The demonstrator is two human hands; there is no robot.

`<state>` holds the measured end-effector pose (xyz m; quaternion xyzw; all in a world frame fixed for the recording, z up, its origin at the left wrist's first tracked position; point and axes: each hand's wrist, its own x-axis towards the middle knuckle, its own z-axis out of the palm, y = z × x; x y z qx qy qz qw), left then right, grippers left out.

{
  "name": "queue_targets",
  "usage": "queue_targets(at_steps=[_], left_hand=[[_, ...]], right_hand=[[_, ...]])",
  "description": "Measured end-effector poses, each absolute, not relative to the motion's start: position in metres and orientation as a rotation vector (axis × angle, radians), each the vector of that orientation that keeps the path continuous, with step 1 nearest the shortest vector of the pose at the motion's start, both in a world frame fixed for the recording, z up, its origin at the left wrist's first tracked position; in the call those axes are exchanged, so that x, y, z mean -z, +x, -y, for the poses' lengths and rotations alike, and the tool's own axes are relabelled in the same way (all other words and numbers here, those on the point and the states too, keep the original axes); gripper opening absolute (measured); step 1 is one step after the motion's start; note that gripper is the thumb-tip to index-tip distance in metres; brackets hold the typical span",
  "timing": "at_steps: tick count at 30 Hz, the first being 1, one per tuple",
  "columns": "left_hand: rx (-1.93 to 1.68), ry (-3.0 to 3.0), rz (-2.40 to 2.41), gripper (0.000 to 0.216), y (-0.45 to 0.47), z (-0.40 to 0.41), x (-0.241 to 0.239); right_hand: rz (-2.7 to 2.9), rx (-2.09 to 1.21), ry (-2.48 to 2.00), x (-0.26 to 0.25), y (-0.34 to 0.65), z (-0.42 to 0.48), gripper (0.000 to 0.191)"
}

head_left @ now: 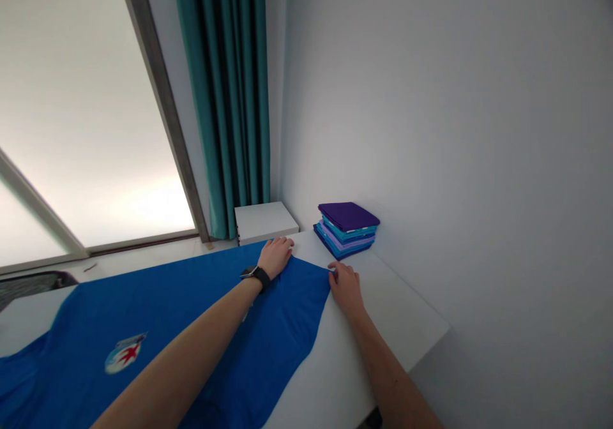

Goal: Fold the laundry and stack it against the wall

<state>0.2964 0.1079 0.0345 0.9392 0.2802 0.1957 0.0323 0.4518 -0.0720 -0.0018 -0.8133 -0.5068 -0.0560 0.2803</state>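
Observation:
A blue T-shirt (163, 308) lies spread over the white table, with a red and white print on its left part. My left hand (275, 256), wearing a black watch (257, 276) on the wrist, is at the shirt's far edge, its fingers bent closed on the fabric. At the shirt's right corner, my right hand (345, 287) pinches the cloth between thumb and fingers. The fabric is stretched fairly flat between both hands. My left forearm covers part of the shirt's middle.
A stack of folded clothes (347, 228) in purple and blue stands on the table (397, 314) near the wall. Behind the table's far edge is a white box-like surface (265, 219). A teal curtain (230, 97) hangs beside the frosted window (86, 110).

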Motion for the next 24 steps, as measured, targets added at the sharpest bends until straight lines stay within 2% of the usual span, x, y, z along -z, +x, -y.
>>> queue_targets(at_steps=[6, 13, 24], left_hand=[[-0.658, 2.852, -0.768, 0.022, 0.263, -0.092, -0.049], [-0.578, 2.465, -0.732, 0.026, 0.195, -0.062, -0.057], [-0.623, 2.217, -0.774, 0.028, 0.17, -0.053, -0.034]], right_hand=[[1.341, 0.124, -2.169, 0.002, 0.452, 0.072, 0.024], [1.361, 0.098, -2.196, -0.001, 0.452, 0.073, 0.023], [1.414, 0.157, -2.215, 0.004, 0.455, 0.071, 0.023]])
